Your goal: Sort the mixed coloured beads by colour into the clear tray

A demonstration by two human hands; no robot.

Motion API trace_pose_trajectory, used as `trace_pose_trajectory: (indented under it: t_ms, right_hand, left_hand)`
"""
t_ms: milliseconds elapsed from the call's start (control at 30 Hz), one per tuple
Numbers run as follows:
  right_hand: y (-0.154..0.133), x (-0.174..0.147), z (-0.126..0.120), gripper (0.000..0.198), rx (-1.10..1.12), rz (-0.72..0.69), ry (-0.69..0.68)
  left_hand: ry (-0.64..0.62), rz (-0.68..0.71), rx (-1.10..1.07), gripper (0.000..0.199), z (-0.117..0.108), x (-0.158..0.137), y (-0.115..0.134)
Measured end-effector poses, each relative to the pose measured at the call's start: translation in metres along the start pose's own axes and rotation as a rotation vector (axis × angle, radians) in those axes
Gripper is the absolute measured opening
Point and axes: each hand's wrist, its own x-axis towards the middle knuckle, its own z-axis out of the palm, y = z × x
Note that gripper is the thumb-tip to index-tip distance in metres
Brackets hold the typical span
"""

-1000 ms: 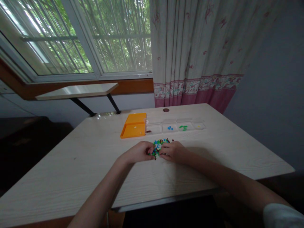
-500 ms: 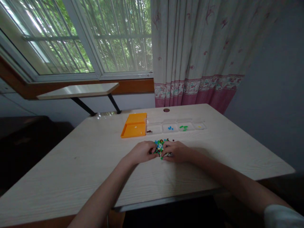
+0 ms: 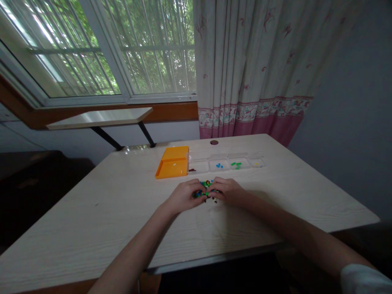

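A small heap of tiny toy bricks point(image 3: 207, 183) in green, blue, yellow, dark brown and white lies on the table, partly covered by my hands. My left hand point(image 3: 183, 196) curves round the heap's left side, its thumb and fingers closed toward the middle. From the right, my right hand point(image 3: 229, 191) reaches in with bent, closed fingers. The fingertips of both hands nearly meet at a green piece point(image 3: 207, 193). Whether either hand grips it is too small to tell.
Behind the heap sits an open orange case point(image 3: 172, 168) with a few white bits inside. To its right, a row of clear trays point(image 3: 202, 165) holds sorted dark brown, blue, green and yellow pieces. A raised shelf point(image 3: 101, 117) stands at the back left.
My right hand has shifted slightly up and left, closer to my left fingertips. The near edge of the heap looks rearranged, with a green piece now between the fingertips.
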Motion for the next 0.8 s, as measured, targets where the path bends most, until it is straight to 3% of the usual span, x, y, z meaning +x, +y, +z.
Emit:
trace_pose_trajectory:
  t_ms: [567,800]
  right_hand:
    - [-0.005,0.002,0.003,0.019,0.050,0.045,0.144]
    - [0.007,0.004,-0.016,0.019,-0.039,0.064,0.279]
  left_hand:
    - [0.066,-0.041,0.001,0.018,0.002,0.001,0.000]
    - [0.053,-0.178,0.042,0.022,-0.012,-0.003,-0.024]
